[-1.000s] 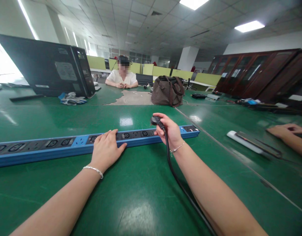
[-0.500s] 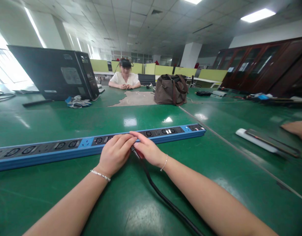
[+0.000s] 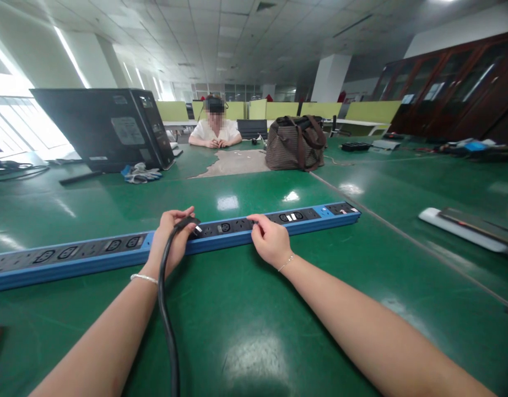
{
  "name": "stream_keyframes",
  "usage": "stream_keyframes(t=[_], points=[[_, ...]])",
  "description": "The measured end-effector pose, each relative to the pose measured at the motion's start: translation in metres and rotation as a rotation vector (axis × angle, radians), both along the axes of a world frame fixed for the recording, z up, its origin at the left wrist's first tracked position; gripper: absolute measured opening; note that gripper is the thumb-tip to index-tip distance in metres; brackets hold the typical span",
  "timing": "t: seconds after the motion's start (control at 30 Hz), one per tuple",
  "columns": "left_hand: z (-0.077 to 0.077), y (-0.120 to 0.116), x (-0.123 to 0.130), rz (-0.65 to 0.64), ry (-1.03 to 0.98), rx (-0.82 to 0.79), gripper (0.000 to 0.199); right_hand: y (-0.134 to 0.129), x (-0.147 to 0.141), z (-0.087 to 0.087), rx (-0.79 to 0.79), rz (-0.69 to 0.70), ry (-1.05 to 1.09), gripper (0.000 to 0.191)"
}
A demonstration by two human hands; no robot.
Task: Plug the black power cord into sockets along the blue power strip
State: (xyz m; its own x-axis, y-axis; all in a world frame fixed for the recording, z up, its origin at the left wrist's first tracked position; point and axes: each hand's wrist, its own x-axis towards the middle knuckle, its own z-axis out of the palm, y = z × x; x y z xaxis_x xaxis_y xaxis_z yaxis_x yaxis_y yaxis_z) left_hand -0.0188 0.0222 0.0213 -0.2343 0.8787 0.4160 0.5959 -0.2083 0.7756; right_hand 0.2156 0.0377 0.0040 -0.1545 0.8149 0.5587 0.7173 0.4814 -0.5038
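Note:
A long blue power strip [image 3: 233,236] with black socket panels lies across the green table. My left hand [image 3: 170,238] holds the black plug [image 3: 189,221] of a thick cable above the strip, left of centre, with metal prongs showing to the right. From the plug the black cable [image 3: 166,320] hangs over my left hand and runs down toward the bottom edge. My right hand [image 3: 271,238] is at the front edge of the strip, right of centre, its fingers curled together; what they hold, if anything, is hidden.
Behind the strip are a black computer case [image 3: 109,129], gloves [image 3: 140,173] and a brown bag [image 3: 295,144]. Across the table sits a person [image 3: 215,131]. A white bar-shaped object [image 3: 456,229] lies at the right.
My hands have moved apart. The left went left with the plug, and the cable shifted left with it. My right hand moved right along the strip. The view has turned slightly.

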Motion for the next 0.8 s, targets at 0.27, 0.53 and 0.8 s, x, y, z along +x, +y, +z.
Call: stream_keyframes(t=[0.27, 0.53, 0.8], points=[[-0.009, 0.003, 0.011, 0.032, 0.256, 0.032, 0.024, 0.000, -0.001, -0.002, -0.007, -0.008, -0.089, 0.039], [-0.011, -0.001, 0.012, 0.035, 0.377, 0.167, 0.025, -0.001, -0.002, 0.000, -0.013, 0.005, -0.109, 0.037], [-0.015, 0.001, 0.017, -0.043, 0.536, 0.197, 0.032, -0.001, -0.002, 0.000, -0.001, 0.025, -0.123, 0.035]])
